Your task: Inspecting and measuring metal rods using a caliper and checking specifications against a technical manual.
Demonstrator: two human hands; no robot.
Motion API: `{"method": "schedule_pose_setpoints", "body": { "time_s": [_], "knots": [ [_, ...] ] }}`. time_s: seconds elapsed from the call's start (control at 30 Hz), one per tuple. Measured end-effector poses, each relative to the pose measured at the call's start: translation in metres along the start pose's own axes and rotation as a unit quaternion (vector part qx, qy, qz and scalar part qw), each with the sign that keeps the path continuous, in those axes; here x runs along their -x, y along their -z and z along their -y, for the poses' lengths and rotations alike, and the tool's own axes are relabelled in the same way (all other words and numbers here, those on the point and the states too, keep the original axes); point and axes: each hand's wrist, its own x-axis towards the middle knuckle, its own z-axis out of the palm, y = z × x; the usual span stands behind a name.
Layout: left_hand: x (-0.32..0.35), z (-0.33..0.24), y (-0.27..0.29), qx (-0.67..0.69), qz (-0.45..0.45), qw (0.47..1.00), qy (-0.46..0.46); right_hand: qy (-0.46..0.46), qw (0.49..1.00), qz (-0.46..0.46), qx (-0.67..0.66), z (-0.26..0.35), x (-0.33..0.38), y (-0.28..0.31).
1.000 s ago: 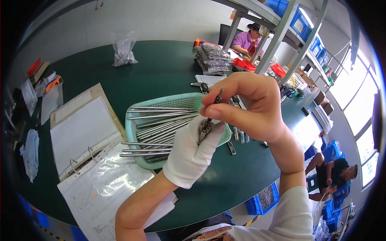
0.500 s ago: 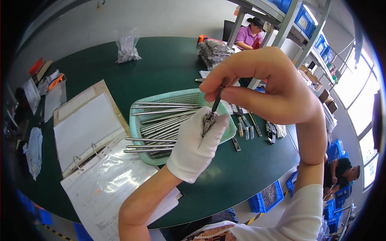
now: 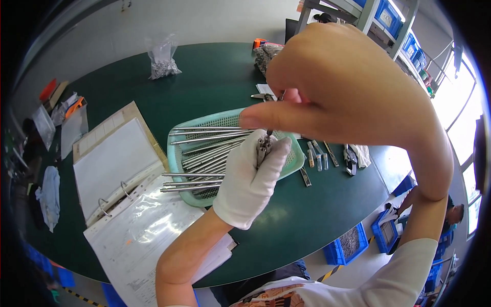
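The gloved left hand (image 3: 248, 187) was closed around a small metal part (image 3: 263, 150), whose end stuck up between thumb and fingers, above the right half of the pale green basket (image 3: 176, 165). The bare right hand (image 3: 337, 82) was bent over it from the far right, fingers curled and thumb reaching left across a slim dark tool (image 3: 269, 132). The tool's lower end met the top of the part or stood just beside it; the thumb hid the middle of the shaft, so how firmly the right hand gripped it could not be told. The step in hand looked like turning or working the tool at the part, the left hand serving as the clamp. The next move called for a steady left grip and the tool kept in line with the part, since a tilt could make it slip. Long metal rods (image 3: 193, 175) lay in the basket, some jutting over its left rim. An open ring binder (image 3: 115, 163) lay to the left on the dark green table (image 3: 286, 220), small clear vials (image 3: 318, 161) to the right of the basket, and a clear bag of metal pieces (image 3: 163, 64) at the far left.
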Motion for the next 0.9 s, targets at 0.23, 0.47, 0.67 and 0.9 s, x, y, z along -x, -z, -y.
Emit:
{"method": "schedule_pose_setpoints", "body": {
  "time_s": [0.23, 0.47, 0.67, 0.9],
  "knots": [
    [0.002, -0.003, -0.002, -0.016, 0.009, 0.999, 0.036, -0.002, 0.999, -0.052, -0.011, -0.008, 0.007, -0.018],
    [0.002, -0.003, 0.0, 0.008, 0.005, 0.999, 0.032, 0.001, 0.999, -0.022, 0.035, 0.004, 0.002, -0.004],
    [0.002, 0.0, -0.004, 0.056, 0.0, 0.998, -0.004, -0.062, 0.982, 0.033, 0.173, 0.011, 0.001, -0.001],
    [0.002, -0.002, -0.004, -0.01, 0.005, 0.999, 0.035, -0.041, 0.999, -0.032, 0.013, 0.004, 0.003, -0.009]
  ]
}}
